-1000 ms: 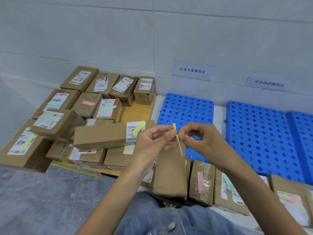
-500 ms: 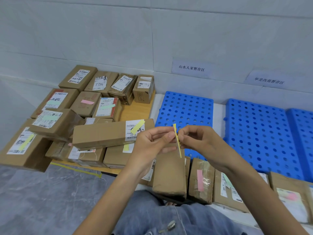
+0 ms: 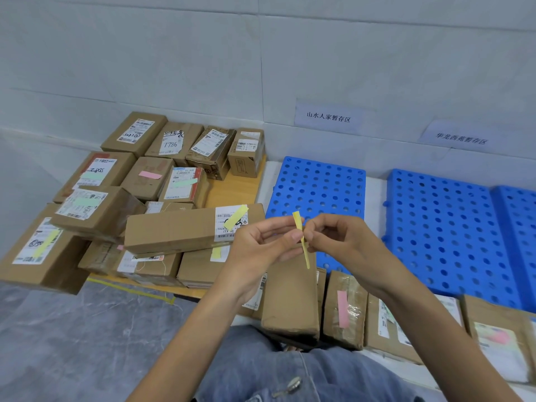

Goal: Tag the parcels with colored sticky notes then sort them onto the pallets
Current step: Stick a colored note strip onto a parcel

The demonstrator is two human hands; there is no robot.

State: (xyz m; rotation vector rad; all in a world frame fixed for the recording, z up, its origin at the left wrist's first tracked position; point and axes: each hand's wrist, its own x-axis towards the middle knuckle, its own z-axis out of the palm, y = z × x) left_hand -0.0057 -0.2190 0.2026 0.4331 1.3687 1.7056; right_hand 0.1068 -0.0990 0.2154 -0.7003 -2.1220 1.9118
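Grey tiled wall (image 3: 174, 53) behind blue perforated plastic pallets (image 3: 446, 227). Both hands, left (image 3: 261, 250) and right (image 3: 342, 245), pinched one thin yellow paper sticky note (image 3: 301, 239) between them, above a brown cardboard parcel (image 3: 290, 303).

Bright, soft and even throughout, washing the pale wall (image 3: 174, 53) flat and leaving only faint, diffuse shadows under the stacked parcels (image 3: 179, 227) at left. Bends straight lines toward the edges, bowing the wall seams and stretching the blue pallet (image 3: 452, 227) at right. Reads fairly sharp at centre around the yellow sticky note (image 3: 301, 239), but smears the label (image 3: 499, 346) on the lower-right parcel and softens fine print everywhere.
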